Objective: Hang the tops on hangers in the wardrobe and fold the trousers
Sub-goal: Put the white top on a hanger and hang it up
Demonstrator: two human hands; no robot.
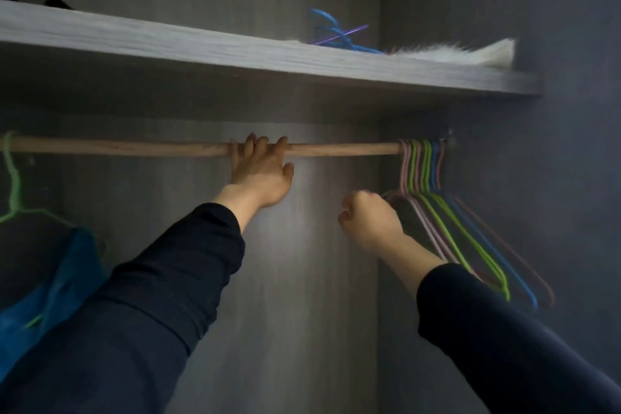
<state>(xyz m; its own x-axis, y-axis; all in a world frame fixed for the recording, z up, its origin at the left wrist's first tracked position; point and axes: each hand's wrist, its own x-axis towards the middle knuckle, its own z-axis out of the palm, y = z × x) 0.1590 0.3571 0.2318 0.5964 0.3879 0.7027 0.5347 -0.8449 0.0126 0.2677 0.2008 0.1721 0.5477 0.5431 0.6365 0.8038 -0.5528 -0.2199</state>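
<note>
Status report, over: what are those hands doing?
Left hand grips rail. Right hand curled at empty hangers, grip unclear. Blue garment hung far left. Nothing blocking.

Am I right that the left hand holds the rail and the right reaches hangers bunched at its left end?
No: the head view shows the left hand holding the rail while the right hand reaches hangers bunched at its right end.

The rail (134, 147) is pale tan, the wardrobe (302, 296) and shelf (235, 54) streaky wood-grain grey, the bunched hangers (437, 212) pink, lime green and blue, the single hanger (13, 178) lime green, the top (67, 279) bright blue, the loose hangers (336, 33) blue and purple, the fur (470, 54) white, the sleeves (161, 296) plain dark navy.
</note>
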